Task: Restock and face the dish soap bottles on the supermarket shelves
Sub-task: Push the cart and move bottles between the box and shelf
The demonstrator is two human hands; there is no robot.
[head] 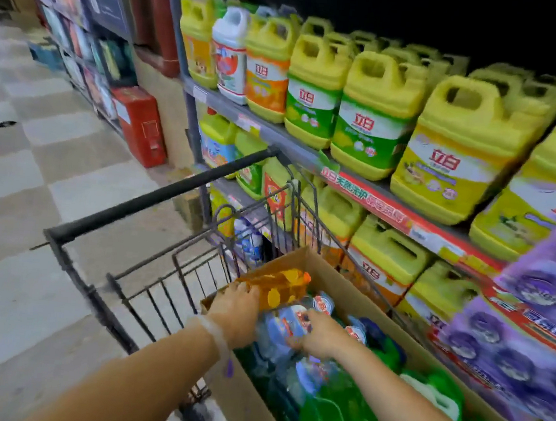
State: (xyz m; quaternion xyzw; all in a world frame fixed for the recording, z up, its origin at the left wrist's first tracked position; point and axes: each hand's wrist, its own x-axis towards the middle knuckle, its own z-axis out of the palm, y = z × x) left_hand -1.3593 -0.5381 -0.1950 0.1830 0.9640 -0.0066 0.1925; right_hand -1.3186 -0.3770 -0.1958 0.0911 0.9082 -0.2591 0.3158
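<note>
A supermarket aisle with pale checked floor tiles [37, 160]; at 1 o'clock, shelves [309, 152] carry rows of yellow dish soap jugs [374, 117]. At 5 o'clock a cardboard box [341, 277] of dish soap bottles sits in a black wire cart [155, 198]. The left hand [236, 311] grasps an orange bottle [279, 287] at the box's far end; the right hand [319, 333] curls its fingers over a clear blue-labelled bottle [284, 326] just beside it. Green bottles [335, 416] lie nearer.

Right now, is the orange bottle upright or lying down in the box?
Lying down. The orange bottle lies tilted across the cardboard box, cap pointing right, with the left hand on its base.
</note>
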